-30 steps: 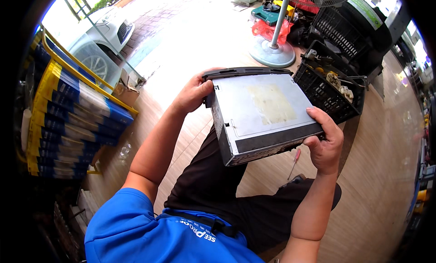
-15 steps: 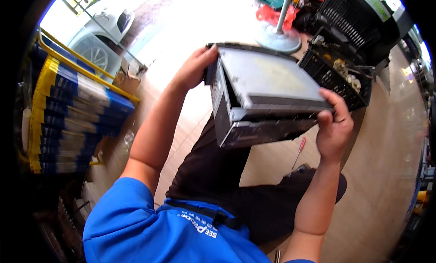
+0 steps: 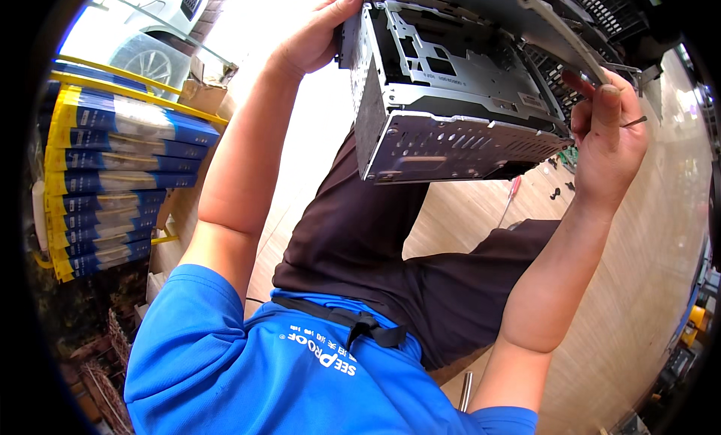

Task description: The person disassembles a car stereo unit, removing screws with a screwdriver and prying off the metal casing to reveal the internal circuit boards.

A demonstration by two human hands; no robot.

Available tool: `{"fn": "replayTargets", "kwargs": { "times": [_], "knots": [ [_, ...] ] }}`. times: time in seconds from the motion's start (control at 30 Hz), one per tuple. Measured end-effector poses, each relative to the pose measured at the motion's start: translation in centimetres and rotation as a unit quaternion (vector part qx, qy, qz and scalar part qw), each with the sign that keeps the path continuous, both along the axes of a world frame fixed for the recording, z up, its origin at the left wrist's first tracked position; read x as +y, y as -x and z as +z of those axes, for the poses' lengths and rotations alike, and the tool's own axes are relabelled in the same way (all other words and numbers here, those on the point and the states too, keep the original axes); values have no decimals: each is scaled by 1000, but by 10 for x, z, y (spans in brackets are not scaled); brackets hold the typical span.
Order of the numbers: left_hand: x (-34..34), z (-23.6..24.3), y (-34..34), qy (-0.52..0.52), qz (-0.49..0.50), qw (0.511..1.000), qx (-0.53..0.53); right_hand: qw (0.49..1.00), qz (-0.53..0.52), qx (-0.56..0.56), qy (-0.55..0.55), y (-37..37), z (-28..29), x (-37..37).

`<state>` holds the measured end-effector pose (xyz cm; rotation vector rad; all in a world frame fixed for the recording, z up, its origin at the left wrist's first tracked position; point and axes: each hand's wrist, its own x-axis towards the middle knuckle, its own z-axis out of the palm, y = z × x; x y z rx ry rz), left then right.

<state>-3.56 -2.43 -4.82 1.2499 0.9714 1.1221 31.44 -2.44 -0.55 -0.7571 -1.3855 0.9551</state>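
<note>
A boxy silver metal electronic unit, resembling a car stereo, is held up in front of me above my thighs. Its top is uncovered, showing a cut-out metal plate inside. My left hand is closed around the far left corner, its fingers partly hidden behind the unit. My right hand pinches the edge of the raised grey metal lid between thumb and fingers. This lid tilts up at the far right, its top cut off by the picture's edge. A thin dark shaft pokes out beside the right hand.
A red-handled screwdriver lies on the floor beyond my leg, near small dark parts. Blue-and-yellow boxes are stacked left by a yellow rack. A black crate stands far right; a pale car is outside, far left.
The lid, earlier lying slightly ajar over the unit, is now lifted up to the far right by my right hand, exposing the inside. The unit appears higher in view.
</note>
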Motion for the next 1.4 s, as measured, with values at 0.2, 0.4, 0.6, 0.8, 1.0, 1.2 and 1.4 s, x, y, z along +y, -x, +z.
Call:
{"fn": "replayTargets", "kwargs": {
  "times": [0.2, 0.4, 0.6, 0.8, 1.0, 1.2, 1.4],
  "knots": [
    [6, -5, 11, 46, 28, 998, 11, 998, -25, -54, -19, -3, -2, -4],
    [12, -4, -3, 56, 64, 996, 13, 997, -19, -57, -38, -5, -2, -2],
    [13, -10, 7, -35, -25, 998, -40, 999, -19, -35, -33, -7, -1, -4],
    [9, -6, -1, -77, 1, 997, 11, 998, -21, -46, -35, -4, -4, -6],
    [6, -6, 6, -77, 14, 997, 28, 996, -24, -68, -46, -3, -7, -5],
    [0, 0, 2, -52, 37, 998, 30, 996, 7, -83, -30, -6, -5, -8],
    [-1, 3, 8, -27, 25, 999, -2, 994, 23, -109, -23, -6, -6, -6]
  ]
}}
